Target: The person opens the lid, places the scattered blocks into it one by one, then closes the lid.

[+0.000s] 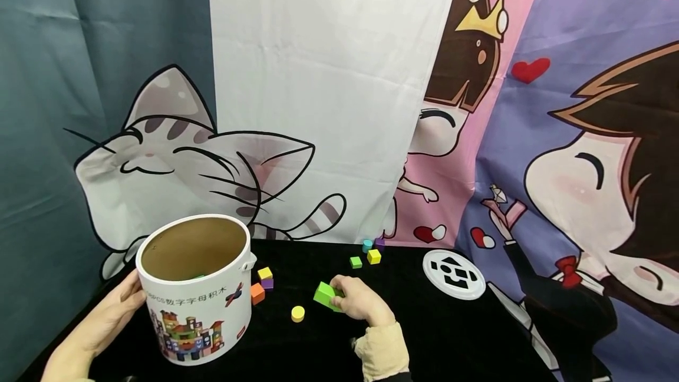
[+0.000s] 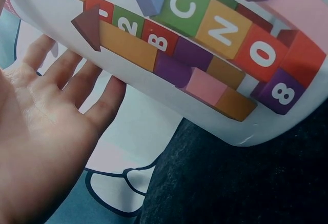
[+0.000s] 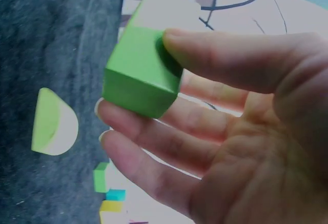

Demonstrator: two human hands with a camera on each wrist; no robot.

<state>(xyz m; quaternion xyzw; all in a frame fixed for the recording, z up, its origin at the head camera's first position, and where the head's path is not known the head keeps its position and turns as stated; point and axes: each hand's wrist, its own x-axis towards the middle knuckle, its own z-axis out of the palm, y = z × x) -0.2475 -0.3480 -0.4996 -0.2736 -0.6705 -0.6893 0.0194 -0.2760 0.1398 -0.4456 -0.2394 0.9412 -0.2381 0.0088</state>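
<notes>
A white printed bucket (image 1: 196, 311) for toy blocks stands on the black cloth at left. My left hand (image 1: 111, 314) touches its left side. In the left wrist view the fingers (image 2: 105, 101) of that hand lie fairly straight against the bucket wall (image 2: 61, 34). My right hand (image 1: 363, 299) pinches a green block (image 3: 141, 70) between thumb and fingers, to the right of the bucket. A green half-round block (image 3: 54, 124) lies on the cloth close to it. A bit of green shows inside the bucket; the rest of the inside is hidden.
Near the bucket lie an orange block (image 1: 257, 293), a yellow block (image 1: 264, 273), a purple block (image 1: 267, 284) and a yellow round block (image 1: 298, 313). Several small blocks, one a yellow cube (image 1: 374, 256), sit at the back. A white lid (image 1: 434, 279) with shaped holes lies right.
</notes>
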